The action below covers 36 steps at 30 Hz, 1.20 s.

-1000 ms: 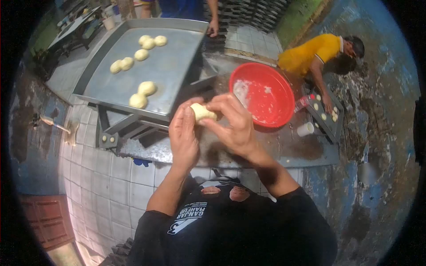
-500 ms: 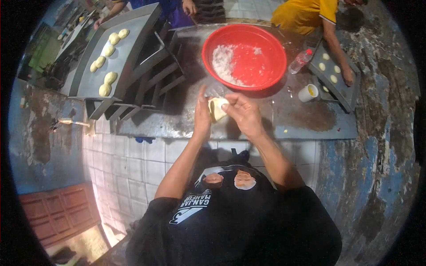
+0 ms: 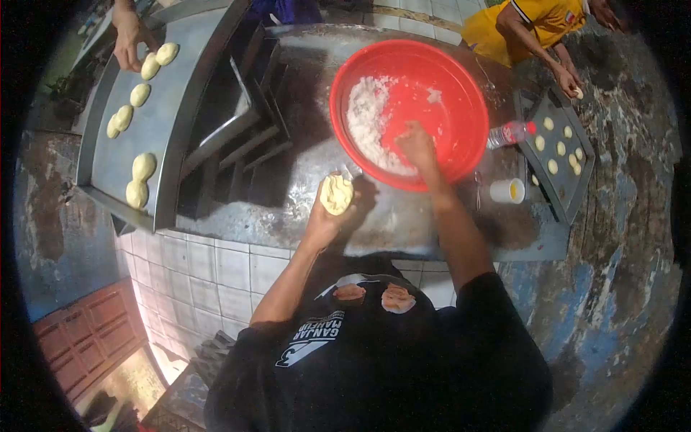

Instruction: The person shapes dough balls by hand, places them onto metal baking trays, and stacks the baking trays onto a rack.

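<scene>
A piece of pale yellow dough (image 3: 337, 194), hollowed on top, rests in my left hand (image 3: 325, 216), whose fingers curl round it above the table. Over the near part of the red basin (image 3: 481, 119) is my right hand (image 3: 415, 144), its fingers partly bent; whether they pinch anything is too small to tell. White crumbly filling (image 3: 368, 119) lies along the basin's left side, near that hand.
A metal tray (image 3: 162, 137) with several dough balls stands at the left, a co-worker's hand (image 3: 131, 42) over it. Stacked metal trays (image 3: 241, 137) adjoin it. At the right are a bottle (image 3: 507, 135), a white cup (image 3: 507, 191), a smaller dough tray (image 3: 568, 189) and a person in yellow (image 3: 551, 20).
My right hand has left the dough and moved to the basin. My left hand keeps the dough, now opened upward. A co-worker's hand has come over the left tray.
</scene>
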Tool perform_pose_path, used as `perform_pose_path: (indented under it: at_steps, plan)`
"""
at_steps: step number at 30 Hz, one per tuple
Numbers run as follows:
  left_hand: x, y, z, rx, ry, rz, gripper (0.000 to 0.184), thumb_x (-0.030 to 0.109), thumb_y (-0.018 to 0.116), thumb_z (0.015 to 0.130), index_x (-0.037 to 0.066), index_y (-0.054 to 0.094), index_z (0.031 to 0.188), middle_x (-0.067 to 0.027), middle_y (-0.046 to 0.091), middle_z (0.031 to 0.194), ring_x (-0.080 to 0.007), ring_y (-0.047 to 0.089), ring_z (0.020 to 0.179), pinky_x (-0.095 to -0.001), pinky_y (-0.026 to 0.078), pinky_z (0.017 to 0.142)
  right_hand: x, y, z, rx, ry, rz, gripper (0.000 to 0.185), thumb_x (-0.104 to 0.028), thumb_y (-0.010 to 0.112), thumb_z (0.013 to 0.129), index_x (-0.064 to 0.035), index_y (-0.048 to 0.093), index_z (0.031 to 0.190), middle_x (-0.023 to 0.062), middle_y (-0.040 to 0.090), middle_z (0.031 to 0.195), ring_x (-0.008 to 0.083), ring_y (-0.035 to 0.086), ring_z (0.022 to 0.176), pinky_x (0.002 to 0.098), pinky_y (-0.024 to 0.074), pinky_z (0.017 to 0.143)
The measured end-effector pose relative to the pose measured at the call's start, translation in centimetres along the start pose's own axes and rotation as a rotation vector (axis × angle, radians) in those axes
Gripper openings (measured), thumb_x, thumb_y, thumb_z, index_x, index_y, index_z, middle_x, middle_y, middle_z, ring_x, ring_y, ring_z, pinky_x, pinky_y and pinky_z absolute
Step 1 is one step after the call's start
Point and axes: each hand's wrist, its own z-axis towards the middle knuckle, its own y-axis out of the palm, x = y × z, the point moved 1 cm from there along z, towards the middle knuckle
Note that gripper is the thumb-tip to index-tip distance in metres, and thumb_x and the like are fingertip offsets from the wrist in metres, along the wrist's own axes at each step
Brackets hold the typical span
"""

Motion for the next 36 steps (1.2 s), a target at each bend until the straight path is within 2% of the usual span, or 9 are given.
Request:
perform_pose_path:
  at_steps: [5, 9, 16, 18, 21, 25, 27, 31, 36]
  plan:
    - [3.5, -1.3, 4.9, 0.016, 0.096, 0.146, 0.085, -0.003, 0.075, 0.086, 0.008, 0.023, 0.153, -0.0091, 0.065, 0.113, -0.0175, 0.065, 0.110, -0.0337, 0.051, 0.100, 3.3, 5.3, 7.2, 0.065, -0.076, -0.034, 0.064, -0.010, 0.076, 0.081, -0.0076, 0.049, 0.139, 0.0160, 0.071, 0.105, 0.0329, 0.070, 0.100, 0.0431, 0.0563, 0.087]
    - [4.8, -2.5, 8.4, 0.042, 0.058, 0.144, 0.066, -0.004, 0.075, 0.086, 0.005, 0.038, 0.140, -0.0093, 0.068, 0.112, -0.0170, 0.067, 0.108, -0.0314, 0.052, 0.097, 1.1, 7.5, 8.5, -0.064, -0.254, -0.112, 0.054, -0.008, 0.073, 0.081, -0.0071, 0.051, 0.130, 0.0212, 0.068, 0.103, 0.0376, 0.068, 0.099, 0.0482, 0.0548, 0.082]
    - [7.2, -3.2, 10.9, 0.079, 0.096, 0.458, 0.051, 0.003, 0.082, 0.083, 0.003, 0.055, 0.125, -0.0084, 0.070, 0.113, -0.0149, 0.068, 0.105, -0.0292, 0.054, 0.093, 5.3, 3.5, 9.8, 0.045, -0.035, -0.119, 0.049, -0.006, 0.072, 0.084, -0.0044, 0.050, 0.128, 0.0200, 0.068, 0.105, 0.0317, 0.070, 0.092, 0.0447, 0.0556, 0.074]
    - [7.3, -2.4, 11.4, 0.075, 0.123, 0.558, 0.054, 0.004, 0.084, 0.080, 0.005, 0.057, 0.127, -0.0073, 0.069, 0.112, -0.0148, 0.067, 0.102, -0.0302, 0.054, 0.093, 3.3, 0.3, 8.4, 0.003, 0.145, 0.620, 0.054, -0.013, 0.075, 0.087, -0.0005, 0.048, 0.132, 0.0129, 0.070, 0.103, 0.0218, 0.070, 0.089, 0.0366, 0.0556, 0.073]
    - [4.8, -0.6, 12.7, 0.066, 0.308, 0.574, 0.053, 0.008, 0.084, 0.081, 0.006, 0.057, 0.126, -0.0081, 0.070, 0.110, -0.0166, 0.068, 0.101, -0.0318, 0.055, 0.090, -3.4, -3.2, 4.4, -0.127, 0.099, 0.795, 0.062, -0.019, 0.079, 0.088, 0.0031, 0.045, 0.136, 0.0068, 0.069, 0.103, 0.0133, 0.066, 0.090, 0.0311, 0.0542, 0.073]
    - [3.7, 5.0, 12.4, 0.044, 0.247, 0.645, 0.043, 0.019, 0.075, 0.089, 0.003, 0.050, 0.121, -0.0252, 0.070, 0.099, -0.0401, 0.072, 0.094, -0.0451, 0.056, 0.075, -9.1, -4.1, -2.4, -0.273, -0.312, 0.403, 0.060, -0.007, 0.070, 0.092, 0.0020, 0.038, 0.142, 0.0162, 0.066, 0.119, 0.0227, 0.069, 0.103, 0.0378, 0.0563, 0.089]
    - [2.3, 6.3, 12.2, 0.075, 0.246, 0.654, 0.044, 0.018, 0.073, 0.089, 0.002, 0.049, 0.122, -0.0275, 0.070, 0.098, -0.0433, 0.071, 0.093, -0.0475, 0.055, 0.074, -9.6, -3.6, -5.1, -0.162, -0.480, 0.066, 0.059, -0.005, 0.069, 0.088, 0.0027, 0.043, 0.139, 0.0195, 0.067, 0.102, 0.0365, 0.069, 0.092, 0.0455, 0.0556, 0.083]
    - [3.1, 7.2, 8.8, 0.158, 0.181, 0.738, 0.040, 0.017, 0.070, 0.090, 0.002, 0.047, 0.120, -0.0298, 0.069, 0.096, -0.0469, 0.069, 0.094, -0.0512, 0.054, 0.073, -8.2, -4.3, -11.4, 0.004, -0.803, -0.164, 0.064, 0.000, 0.063, 0.087, 0.0001, 0.038, 0.146, 0.0252, 0.067, 0.103, 0.0462, 0.066, 0.097, 0.0505, 0.0534, 0.090]
    - [1.1, 4.6, 4.1, 0.145, 0.191, 0.731, 0.045, 0.022, 0.078, 0.087, 0.004, 0.054, 0.120, -0.0200, 0.072, 0.099, -0.0342, 0.073, 0.097, -0.0420, 0.056, 0.081, -5.6, -5.3, -10.3, -0.327, -0.440, 0.241, 0.062, -0.006, 0.066, 0.089, -0.0033, 0.042, 0.147, 0.0186, 0.071, 0.111, 0.0342, 0.071, 0.098, 0.0448, 0.0549, 0.090]
